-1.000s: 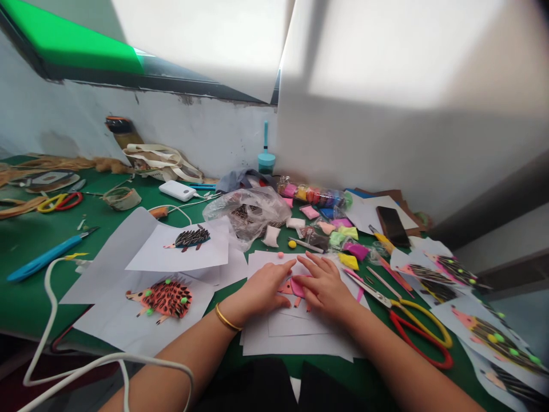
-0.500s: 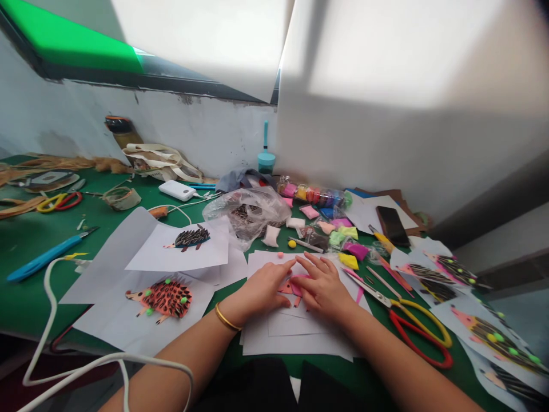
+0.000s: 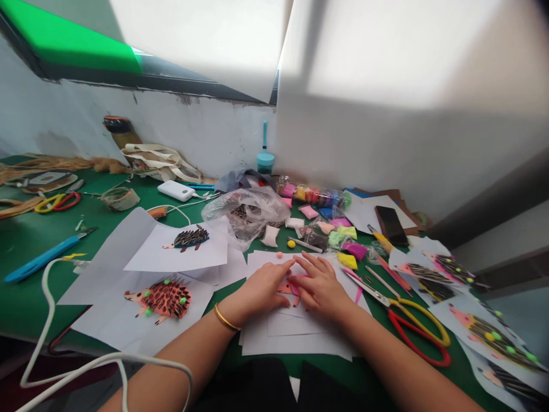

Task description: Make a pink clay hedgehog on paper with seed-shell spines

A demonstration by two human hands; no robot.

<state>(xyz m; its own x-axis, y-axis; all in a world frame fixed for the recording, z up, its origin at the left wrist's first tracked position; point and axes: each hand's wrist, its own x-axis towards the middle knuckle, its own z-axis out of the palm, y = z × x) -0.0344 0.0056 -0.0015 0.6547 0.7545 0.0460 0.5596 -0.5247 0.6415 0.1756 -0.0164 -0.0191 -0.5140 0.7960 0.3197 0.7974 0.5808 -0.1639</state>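
A partly covered pink clay hedgehog [image 3: 295, 286] with small legs lies on white paper [image 3: 295, 343] in front of me. My left hand [image 3: 263, 289] rests at its head side, thumb apart from the stretched fingers. My right hand [image 3: 323, 286] lies over its body, fingers spread, and hides most of it. The fingertips of both hands come close together above the figure. A small orange-pink ball [image 3: 280, 254] sits at the paper's top edge, with a yellow ball [image 3: 291, 244] just beyond. A pink strip [image 3: 358, 294] shows right of my right hand.
Scissors [image 3: 418, 332] with red and yellow handles lie to the right, near several finished hedgehog pictures [image 3: 493, 337]. Clay packets [image 3: 347, 260] and a plastic bag of seeds [image 3: 246, 214] are behind. More hedgehog pictures [image 3: 163, 300], a white cable [image 3: 47, 309] and a blue craft knife [image 3: 45, 257] are left.
Both hands stay over the pink hedgehog with barely any finger movement. The whole view has shifted very slightly; nothing else has visibly moved.
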